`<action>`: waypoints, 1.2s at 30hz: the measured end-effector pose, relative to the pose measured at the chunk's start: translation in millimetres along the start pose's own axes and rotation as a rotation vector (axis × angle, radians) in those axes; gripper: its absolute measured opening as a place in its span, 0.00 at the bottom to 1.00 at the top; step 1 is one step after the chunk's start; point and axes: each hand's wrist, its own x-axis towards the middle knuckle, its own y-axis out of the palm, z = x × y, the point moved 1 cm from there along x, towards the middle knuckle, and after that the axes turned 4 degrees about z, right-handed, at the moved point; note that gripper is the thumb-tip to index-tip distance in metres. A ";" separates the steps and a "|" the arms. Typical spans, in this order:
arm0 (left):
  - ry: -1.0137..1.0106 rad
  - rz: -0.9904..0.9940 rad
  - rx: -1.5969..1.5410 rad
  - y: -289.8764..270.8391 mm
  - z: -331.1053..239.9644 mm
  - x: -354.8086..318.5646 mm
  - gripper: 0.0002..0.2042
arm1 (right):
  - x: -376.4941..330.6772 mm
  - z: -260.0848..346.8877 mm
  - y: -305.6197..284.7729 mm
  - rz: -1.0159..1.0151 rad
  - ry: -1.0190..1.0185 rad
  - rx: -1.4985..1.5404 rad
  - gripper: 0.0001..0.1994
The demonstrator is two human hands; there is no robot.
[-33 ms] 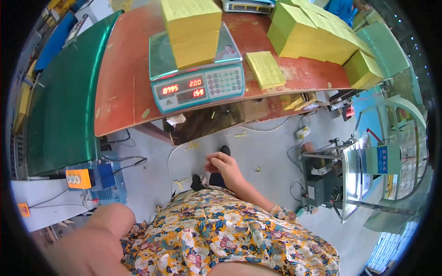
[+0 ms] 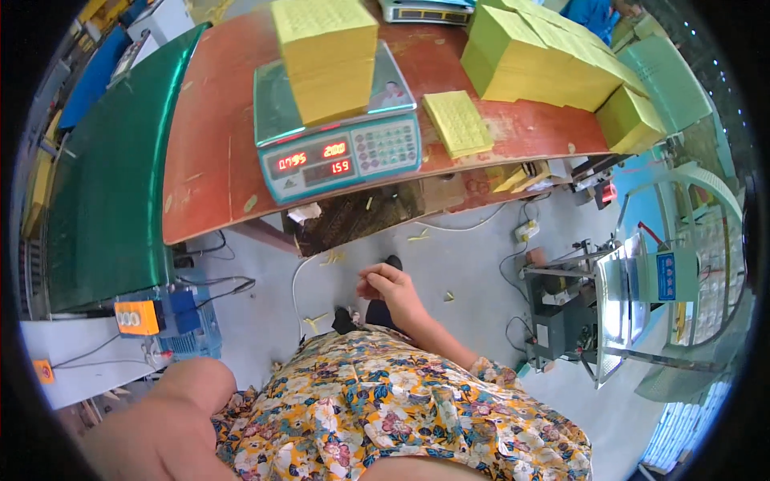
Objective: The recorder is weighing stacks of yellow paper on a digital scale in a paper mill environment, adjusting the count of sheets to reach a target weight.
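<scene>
My right hand (image 2: 387, 287) hangs over the floor in front of my body, fingers curled in and nothing visible in them. It touches nothing; the bench stands beyond it. Only part of my left arm (image 2: 172, 409) shows at the lower left, bent, with its hand out of sight. On the red bench (image 2: 212, 152) stands a teal weighing scale (image 2: 341, 160) with lit red digits. A tall block of yellow paper sheets (image 2: 333, 72) rests upright on its plate. To the right of the scale lies a thinner yellow stack (image 2: 459, 124).
Large yellow paper stacks (image 2: 529, 64) fill the bench's right side, with a second scale (image 2: 427, 11) at the back. A green-topped table (image 2: 108, 176) adjoins on the left. Cables and a power strip (image 2: 526, 231) lie on the floor, near a machine (image 2: 553, 321) at right.
The bench, scale and paper have shifted slightly left and down in view. My right hand keeps its curled pose.
</scene>
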 end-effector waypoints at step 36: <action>-0.849 -0.667 -0.013 -74.4 516.4 27.4 0.32 | 70.1 211.1 -230.7 -0.315 -0.462 -0.298 0.15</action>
